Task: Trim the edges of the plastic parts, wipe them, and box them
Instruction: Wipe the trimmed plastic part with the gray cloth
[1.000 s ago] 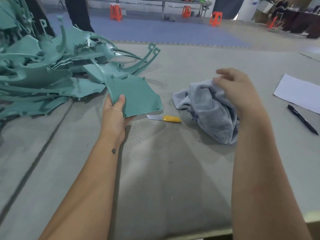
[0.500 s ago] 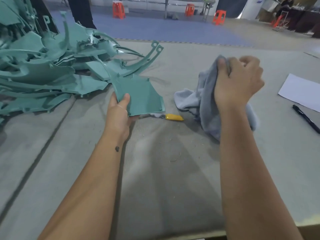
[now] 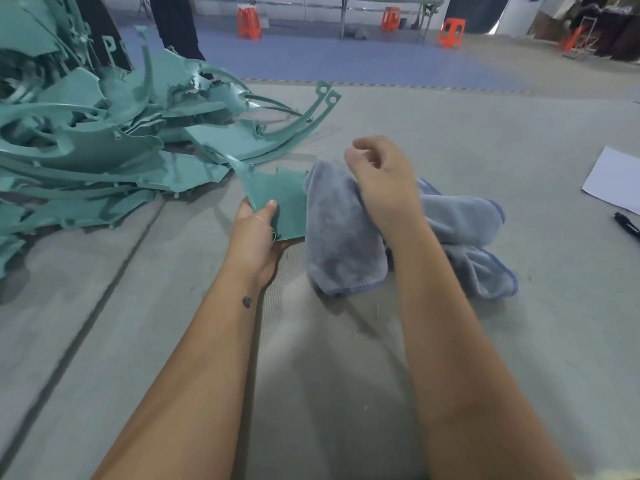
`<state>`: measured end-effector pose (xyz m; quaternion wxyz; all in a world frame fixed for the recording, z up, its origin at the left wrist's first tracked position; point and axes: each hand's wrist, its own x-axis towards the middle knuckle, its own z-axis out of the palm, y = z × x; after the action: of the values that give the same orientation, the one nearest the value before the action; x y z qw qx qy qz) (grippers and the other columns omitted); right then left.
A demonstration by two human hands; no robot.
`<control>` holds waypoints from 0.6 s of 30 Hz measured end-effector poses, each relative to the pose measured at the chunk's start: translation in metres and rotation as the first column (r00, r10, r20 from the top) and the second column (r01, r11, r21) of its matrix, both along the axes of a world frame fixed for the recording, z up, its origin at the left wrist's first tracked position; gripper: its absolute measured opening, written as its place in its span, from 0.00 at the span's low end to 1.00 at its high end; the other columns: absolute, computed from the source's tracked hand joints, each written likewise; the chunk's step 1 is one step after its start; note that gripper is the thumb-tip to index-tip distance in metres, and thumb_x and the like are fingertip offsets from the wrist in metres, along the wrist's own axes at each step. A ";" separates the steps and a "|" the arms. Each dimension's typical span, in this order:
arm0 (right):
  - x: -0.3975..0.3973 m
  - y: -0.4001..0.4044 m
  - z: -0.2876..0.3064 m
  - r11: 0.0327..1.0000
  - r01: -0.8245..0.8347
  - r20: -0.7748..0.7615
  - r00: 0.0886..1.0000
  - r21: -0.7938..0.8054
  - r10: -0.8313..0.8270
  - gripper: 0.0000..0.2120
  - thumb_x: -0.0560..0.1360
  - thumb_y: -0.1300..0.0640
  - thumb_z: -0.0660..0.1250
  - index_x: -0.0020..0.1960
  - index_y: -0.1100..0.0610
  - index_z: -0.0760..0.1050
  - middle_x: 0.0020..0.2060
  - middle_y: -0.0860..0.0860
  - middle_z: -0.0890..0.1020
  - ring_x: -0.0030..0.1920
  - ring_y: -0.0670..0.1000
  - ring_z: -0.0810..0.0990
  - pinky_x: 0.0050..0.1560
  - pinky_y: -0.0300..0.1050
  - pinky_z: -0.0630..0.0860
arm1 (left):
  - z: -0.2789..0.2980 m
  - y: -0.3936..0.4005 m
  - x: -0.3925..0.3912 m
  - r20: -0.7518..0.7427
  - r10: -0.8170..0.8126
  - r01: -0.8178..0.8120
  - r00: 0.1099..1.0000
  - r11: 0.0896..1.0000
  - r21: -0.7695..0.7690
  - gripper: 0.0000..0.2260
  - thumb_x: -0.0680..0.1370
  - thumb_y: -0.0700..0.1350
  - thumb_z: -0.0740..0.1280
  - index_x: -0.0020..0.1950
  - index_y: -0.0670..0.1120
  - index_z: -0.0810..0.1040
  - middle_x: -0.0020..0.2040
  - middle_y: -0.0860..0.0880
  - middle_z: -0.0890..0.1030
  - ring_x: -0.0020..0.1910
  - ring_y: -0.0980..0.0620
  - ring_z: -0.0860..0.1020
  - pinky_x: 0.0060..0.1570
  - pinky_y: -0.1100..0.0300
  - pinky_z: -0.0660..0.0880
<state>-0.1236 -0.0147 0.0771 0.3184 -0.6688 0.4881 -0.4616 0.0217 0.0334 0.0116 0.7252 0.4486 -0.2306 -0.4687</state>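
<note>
My left hand point(image 3: 254, 233) grips the near corner of a flat teal plastic part point(image 3: 277, 199), thumb on top, just above the grey table point(image 3: 173, 323). A grey cloth point(image 3: 343, 237) with blue stitching lies draped over the part's right side and spreads to the right on the table. My right hand point(image 3: 381, 181) sits on top of the cloth with its fingers curled, holding the fabric. The part's right half is hidden under the cloth.
A big tangled pile of teal plastic parts point(image 3: 104, 133) fills the table's left and back left. A white sheet of paper point(image 3: 616, 178) and a black pen point(image 3: 627, 225) lie at the right edge. Orange stools point(image 3: 249, 22) stand on the floor beyond.
My right hand lifted the cloth off the table and brought it left onto the teal part. The yellow-handled knife is now out of sight. My left hand kept its hold.
</note>
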 end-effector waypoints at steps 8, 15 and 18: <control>-0.016 0.028 0.004 0.973 -0.226 -0.840 0.515 0.056 0.168 0.18 0.67 0.39 0.68 0.45 0.53 0.75 0.39 0.50 0.80 0.43 0.52 0.79 0.42 0.49 0.77 | 0.001 0.003 -0.001 0.024 0.001 -0.001 1.000 1.000 -0.024 0.14 0.81 0.34 0.56 0.63 0.46 0.73 0.49 0.47 0.83 0.41 0.51 0.83 0.34 0.55 0.79; -0.033 0.003 0.005 0.954 0.133 -0.658 0.698 -0.270 -0.283 0.13 0.75 0.50 0.62 0.54 0.57 0.75 0.52 0.58 0.79 0.54 0.62 0.77 0.52 0.53 0.72 | 0.000 0.002 0.001 -0.015 0.045 -0.046 0.999 0.999 -0.019 0.14 0.80 0.34 0.56 0.58 0.48 0.76 0.45 0.49 0.85 0.42 0.48 0.84 0.38 0.47 0.81; -0.055 0.001 0.023 0.754 0.499 -0.215 0.754 -0.427 -0.621 0.16 0.73 0.52 0.64 0.58 0.58 0.71 0.53 0.57 0.77 0.54 0.61 0.75 0.53 0.53 0.69 | 0.000 0.001 0.003 -0.046 0.048 -0.048 0.998 0.999 0.001 0.14 0.79 0.34 0.57 0.59 0.47 0.76 0.48 0.48 0.84 0.45 0.47 0.84 0.42 0.44 0.82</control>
<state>-0.1788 -0.0138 0.1004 -0.0495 -0.6028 0.6278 -0.4899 0.0251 0.0343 0.0112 0.7414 0.4431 -0.2030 -0.4613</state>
